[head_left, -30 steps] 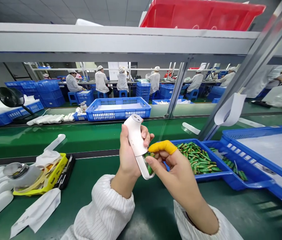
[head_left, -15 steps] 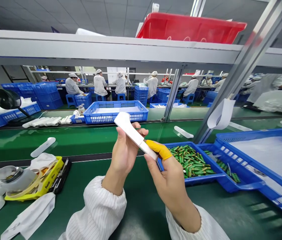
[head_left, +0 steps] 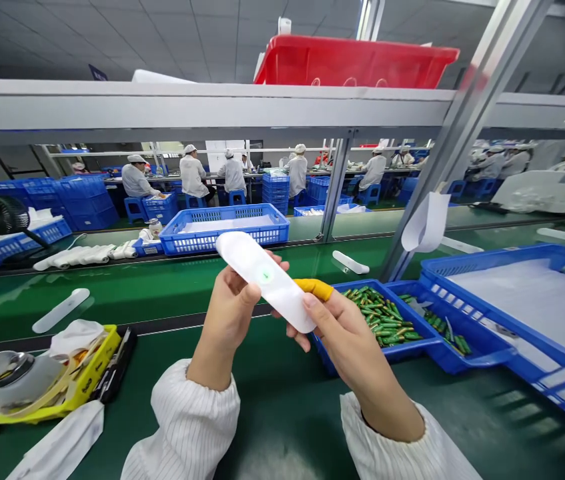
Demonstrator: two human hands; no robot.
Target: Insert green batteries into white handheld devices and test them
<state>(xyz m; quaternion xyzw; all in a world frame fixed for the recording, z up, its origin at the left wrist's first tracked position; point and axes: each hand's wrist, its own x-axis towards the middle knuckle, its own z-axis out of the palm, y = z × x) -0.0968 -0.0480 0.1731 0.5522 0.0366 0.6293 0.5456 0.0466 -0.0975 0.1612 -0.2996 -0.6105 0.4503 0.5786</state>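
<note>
Between both hands is a long white handheld device [head_left: 265, 280] with rounded ends, its broad face toward me and a small green light glowing near its middle. My left hand [head_left: 232, 307] grips the upper left part, thumb along the lower edge. My right hand [head_left: 345, 327], with a yellow cot on one finger, pinches the lower right end between thumb and fingers. The device is tilted and held above the dark green bench [head_left: 272, 400]. Just right of it, a blue tray [head_left: 402, 350] holds several green battery cells [head_left: 382, 317].
More white devices [head_left: 61, 310] lie on the green conveyor [head_left: 172, 280]. A yellow tray [head_left: 82, 380] with a metal-topped bottle stands at left, near a white cloth [head_left: 62, 443]. A blue crate [head_left: 502, 267] is at right. A slanted metal post [head_left: 462, 140] rises beyond. People in white sit behind.
The white device has been turned from its narrow side to its broad face, showing the green light. My right hand has shifted its grip. The view has moved slightly.
</note>
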